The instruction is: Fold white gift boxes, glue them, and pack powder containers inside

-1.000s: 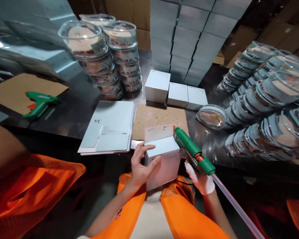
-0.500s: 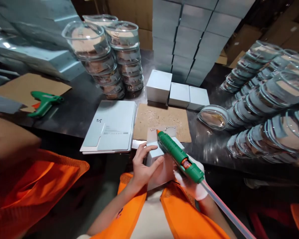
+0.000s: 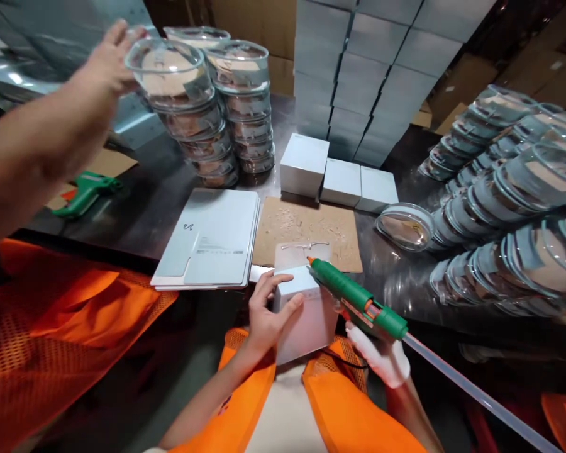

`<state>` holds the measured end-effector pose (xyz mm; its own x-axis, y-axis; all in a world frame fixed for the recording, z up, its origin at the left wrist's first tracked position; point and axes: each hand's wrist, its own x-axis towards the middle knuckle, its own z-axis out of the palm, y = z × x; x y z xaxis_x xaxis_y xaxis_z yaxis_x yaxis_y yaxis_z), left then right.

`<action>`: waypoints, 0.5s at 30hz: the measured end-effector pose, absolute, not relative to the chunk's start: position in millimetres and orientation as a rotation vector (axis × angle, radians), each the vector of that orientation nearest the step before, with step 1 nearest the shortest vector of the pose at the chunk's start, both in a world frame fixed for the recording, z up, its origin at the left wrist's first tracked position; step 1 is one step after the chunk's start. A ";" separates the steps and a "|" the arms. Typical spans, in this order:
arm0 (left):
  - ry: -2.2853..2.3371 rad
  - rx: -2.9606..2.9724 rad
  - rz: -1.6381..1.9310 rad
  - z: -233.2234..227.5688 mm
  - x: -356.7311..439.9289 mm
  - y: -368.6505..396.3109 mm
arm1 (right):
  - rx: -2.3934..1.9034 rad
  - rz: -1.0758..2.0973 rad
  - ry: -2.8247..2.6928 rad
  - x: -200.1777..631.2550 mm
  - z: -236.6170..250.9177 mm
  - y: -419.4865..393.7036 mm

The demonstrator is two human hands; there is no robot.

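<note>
While the left hand (image 3: pixel 270 314) grips the white box (image 3: pixel 306 327) at the near edge of the table (image 3: pixel 389 277), the gloved right hand (image 3: pixel 380 355) holds the green glue gun (image 3: pixel 344 284), nozzle (image 3: pixel 310 259) at the open flap (image 3: pixel 290 257).

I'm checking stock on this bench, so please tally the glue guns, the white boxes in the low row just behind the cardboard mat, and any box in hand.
Green glue guns: 2, one of them in the right hand
White boxes in the low row: 3
Box in the left hand: 1
Total: 6
</note>
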<state>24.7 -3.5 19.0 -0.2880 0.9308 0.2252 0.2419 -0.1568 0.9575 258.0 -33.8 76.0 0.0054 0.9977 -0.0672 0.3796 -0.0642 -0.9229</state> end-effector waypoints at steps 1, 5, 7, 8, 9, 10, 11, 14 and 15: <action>1.508 1.336 1.483 18.5 24.2 -3.6 | -1.580 1.092 -1.426 261.0 75.4 -32.6; 1.472 1.263 1.444 16.6 20.3 -5.9 | -1.660 1.105 -1.195 271.3 73.8 -22.5; 1.456 1.213 1.426 15.6 17.1 -7.3 | -1.642 1.073 -1.075 276.8 72.8 -16.9; 1.454 1.190 1.424 15.3 15.4 -7.7 | -1.621 1.062 -1.019 279.9 71.9 -13.8; 1.453 1.169 1.431 15.1 13.7 -7.8 | -1.600 1.064 -0.964 283.0 70.6 -9.9; 1.450 1.149 1.444 15.4 12.1 -7.6 | -1.580 1.079 -0.915 285.9 68.6 -4.8; 1.444 1.126 1.462 16.1 10.8 -7.2 | -1.562 1.099 -0.871 288.2 66.0 1.8; 1.385 1.040 1.497 21.4 8.5 -5.4 | -1.566 1.195 -0.781 289.9 54.3 30.9; 1.356 1.014 1.508 23.9 8.2 -5.0 | -1.601 1.226 -0.782 289.0 49.4 42.3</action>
